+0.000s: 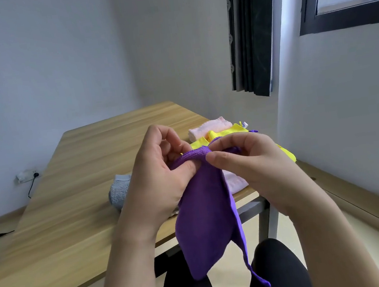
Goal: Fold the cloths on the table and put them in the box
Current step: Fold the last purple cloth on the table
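- Under my arms, the wooden table [73,181] fills the middle of the view, its near right corner standing on a grey metal leg [268,219].
- At my chest height, above the table's near edge, I hold the purple cloth [206,212] in the air; it hangs down in a long fold past the table edge toward my knees, with one thin corner trailing lowest.
- My left hand [161,177] grips the cloth's top edge, thumb pressed on the front of the fabric and fingers curled behind it.
- My right hand [245,160] pinches the same top edge just beside the left, thumb tip against the hem and the other fingers curled over the back.
- Both hands sit close together, thumbs nearly touching, both forearms reaching up from the bottom of the view.
- Behind my hands, at the table's right side, lies a yellow cloth [225,133], partly hidden by my right hand, with a small tag at its far corner.
- A pink cloth [208,126] lies folded just beyond the yellow one, touching it.
- Another pink cloth [235,180] shows under my right hand, near the table's right edge.
- A grey cloth [119,192] lies on the table just left of my left wrist.
- No box shows in this view, so I cannot tell where it stands.
- On the far wall, low at the left, a socket [29,175] has a dark cable hanging from it.
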A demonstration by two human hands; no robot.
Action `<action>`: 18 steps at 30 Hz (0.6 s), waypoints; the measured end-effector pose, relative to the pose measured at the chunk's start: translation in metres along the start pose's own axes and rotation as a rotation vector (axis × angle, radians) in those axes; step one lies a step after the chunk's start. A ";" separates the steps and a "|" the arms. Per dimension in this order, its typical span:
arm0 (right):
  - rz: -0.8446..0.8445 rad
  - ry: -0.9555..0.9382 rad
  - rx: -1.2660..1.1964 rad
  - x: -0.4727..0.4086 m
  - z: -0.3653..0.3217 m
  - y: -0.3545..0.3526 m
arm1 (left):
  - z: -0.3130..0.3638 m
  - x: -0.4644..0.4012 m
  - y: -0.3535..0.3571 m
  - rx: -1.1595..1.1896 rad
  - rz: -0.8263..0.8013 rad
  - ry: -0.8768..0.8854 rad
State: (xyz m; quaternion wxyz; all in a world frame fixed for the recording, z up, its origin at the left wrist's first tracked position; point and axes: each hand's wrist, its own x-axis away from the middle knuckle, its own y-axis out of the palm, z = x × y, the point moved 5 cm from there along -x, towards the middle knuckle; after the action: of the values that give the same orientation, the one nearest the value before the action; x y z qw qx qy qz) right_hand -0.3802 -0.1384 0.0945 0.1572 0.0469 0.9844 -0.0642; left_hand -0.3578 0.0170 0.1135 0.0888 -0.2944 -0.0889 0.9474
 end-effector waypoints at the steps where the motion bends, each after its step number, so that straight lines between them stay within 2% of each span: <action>1: 0.012 -0.016 0.017 0.000 0.000 -0.001 | 0.000 0.000 0.001 -0.012 -0.008 -0.001; 6: 0.068 -0.115 0.040 -0.001 -0.007 -0.008 | -0.005 -0.003 0.007 -0.086 -0.100 -0.048; 10: 0.149 -0.190 0.074 -0.011 -0.023 -0.025 | -0.014 -0.006 0.009 -0.212 -0.361 -0.186; 13: 0.116 -0.202 0.139 -0.026 -0.034 -0.034 | -0.014 -0.011 0.007 -0.271 -0.543 -0.266; 16: 0.038 -0.211 0.212 -0.044 -0.044 -0.038 | -0.003 -0.020 0.003 -0.588 -0.665 -0.271; 18: -0.005 -0.221 0.265 -0.055 -0.048 -0.040 | 0.007 -0.034 -0.004 -0.865 -0.617 -0.247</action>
State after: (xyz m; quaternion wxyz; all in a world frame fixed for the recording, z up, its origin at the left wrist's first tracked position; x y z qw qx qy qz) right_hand -0.3467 -0.1753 0.1613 0.2567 0.0575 0.9441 -0.1988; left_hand -0.3339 0.0127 0.1380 0.2221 -0.1510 -0.5626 0.7819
